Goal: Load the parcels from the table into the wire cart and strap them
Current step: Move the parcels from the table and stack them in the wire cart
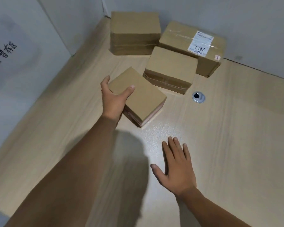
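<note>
Small parcel [141,99]: on bench [236,128], left of cable grommet [198,97]; left grip [112,97] holds one corner, thumb on top; right grip [177,167] flat, spread, holding nothing, nearside of grommet; risk: one-corner lift, parcel pivots, slips.

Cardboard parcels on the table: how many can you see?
4. The corner parcel sits farthest back; the labelled parcel is right of it; the middle parcel lies before that; the left hand grips the nearest parcel. Smaller ones could hide behind.
</note>
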